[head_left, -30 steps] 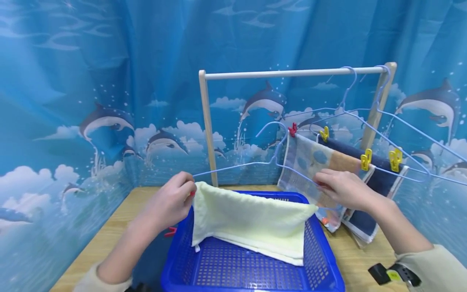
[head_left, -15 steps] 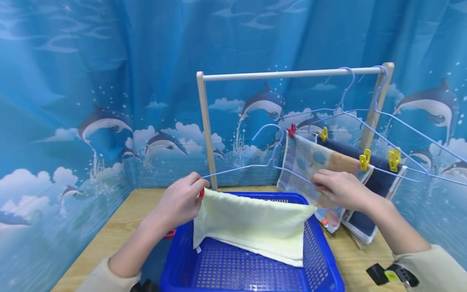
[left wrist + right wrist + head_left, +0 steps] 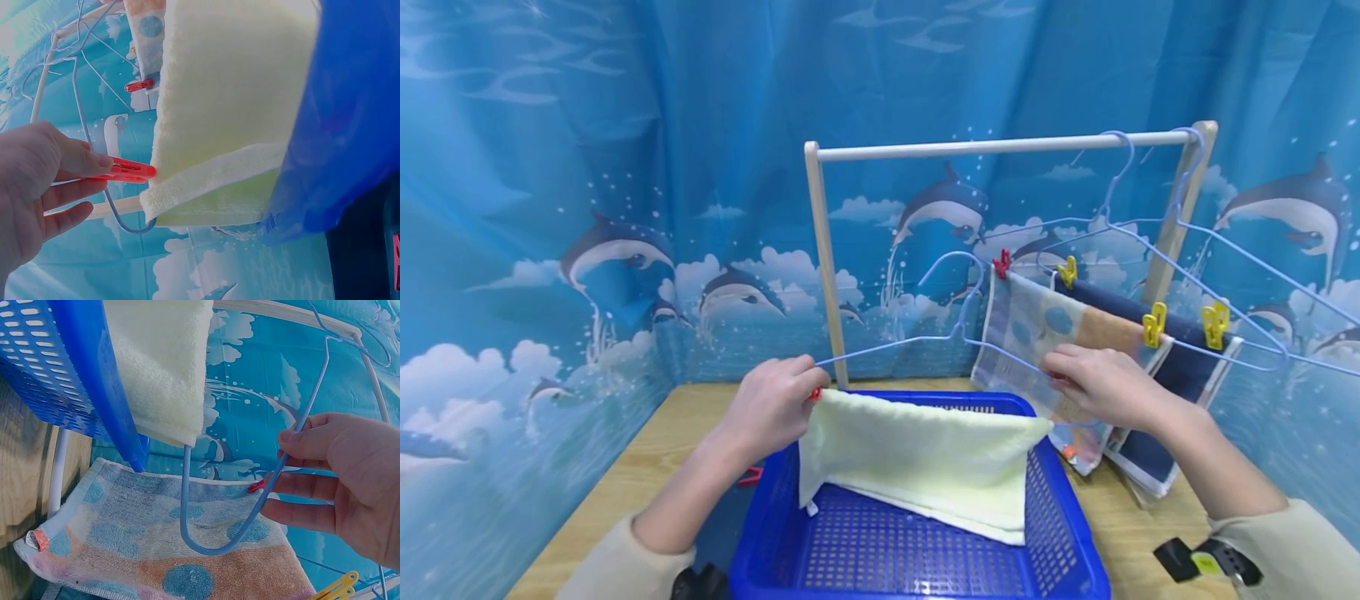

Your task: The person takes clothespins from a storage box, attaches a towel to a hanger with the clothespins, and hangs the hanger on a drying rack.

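A pale yellow towel (image 3: 917, 467) hangs folded over the lower bar of a light blue wire hanger (image 3: 185, 494), above a blue basket (image 3: 1078, 533). My left hand (image 3: 775, 404) pinches a red clothespin (image 3: 130, 170) between thumb and fingers. The clothespin's tip meets the towel's top edge near its left end, with the hanger wire passing beside it. On the other side, my right hand (image 3: 1101, 387) holds the hanger's sloping right arm between thumb and fingers. The hanger's hook is free and points left.
Behind stands a rack (image 3: 955, 149) with a white rail. At its right end hang a patterned towel (image 3: 1037, 325) and a dark blue towel (image 3: 1165, 400), clipped with red and yellow clothespins. Another red clothespin (image 3: 750, 477) lies left of the basket.
My left hand has shifted a little to the right with the red clothespin at the towel's edge. My right hand keeps its hold on the hanger, almost unmoved.
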### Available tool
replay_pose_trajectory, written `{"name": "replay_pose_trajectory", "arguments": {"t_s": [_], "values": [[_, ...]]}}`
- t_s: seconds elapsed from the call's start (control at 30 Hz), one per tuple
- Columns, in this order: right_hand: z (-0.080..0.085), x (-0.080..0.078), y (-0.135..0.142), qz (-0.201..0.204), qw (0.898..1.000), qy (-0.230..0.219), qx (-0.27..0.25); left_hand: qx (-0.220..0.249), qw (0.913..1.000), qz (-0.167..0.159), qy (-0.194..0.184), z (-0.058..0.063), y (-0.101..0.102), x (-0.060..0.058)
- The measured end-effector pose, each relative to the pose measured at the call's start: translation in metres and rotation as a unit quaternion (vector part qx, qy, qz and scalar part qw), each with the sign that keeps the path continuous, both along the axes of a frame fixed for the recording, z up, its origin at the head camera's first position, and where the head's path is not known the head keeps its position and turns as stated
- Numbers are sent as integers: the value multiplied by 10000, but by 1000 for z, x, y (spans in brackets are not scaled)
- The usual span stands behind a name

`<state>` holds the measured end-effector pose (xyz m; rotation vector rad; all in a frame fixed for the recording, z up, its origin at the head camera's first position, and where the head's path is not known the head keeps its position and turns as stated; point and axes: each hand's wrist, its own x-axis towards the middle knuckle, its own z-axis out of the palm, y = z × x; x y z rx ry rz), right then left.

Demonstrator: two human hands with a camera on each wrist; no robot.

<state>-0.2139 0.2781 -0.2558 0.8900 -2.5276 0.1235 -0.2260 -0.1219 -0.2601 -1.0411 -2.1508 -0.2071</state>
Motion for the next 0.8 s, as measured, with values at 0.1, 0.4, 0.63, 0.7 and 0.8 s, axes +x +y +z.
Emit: {"name": "replay_pose_trajectory", "arguments": {"t_s": [0.1, 0.4, 0.63, 0.7, 0.8], "values": [[-1, 0, 1, 37, 9999, 99, -15, -92, 9999, -59, 57, -1, 1, -2], [0, -2, 4, 543, 9958, 737, -59, -455, 9987, -9, 212, -5, 4, -6], [1, -4, 6, 700, 9939, 842, -102, -589, 9974, 55, 403, -8, 5, -6], [1, -5, 6, 667, 9943, 825, -110, -641, 9969, 83, 448, -8, 5, -6], [1, -5, 6, 624, 9949, 788, -122, -718, 9962, 95, 487, -9, 4, -6]]}}
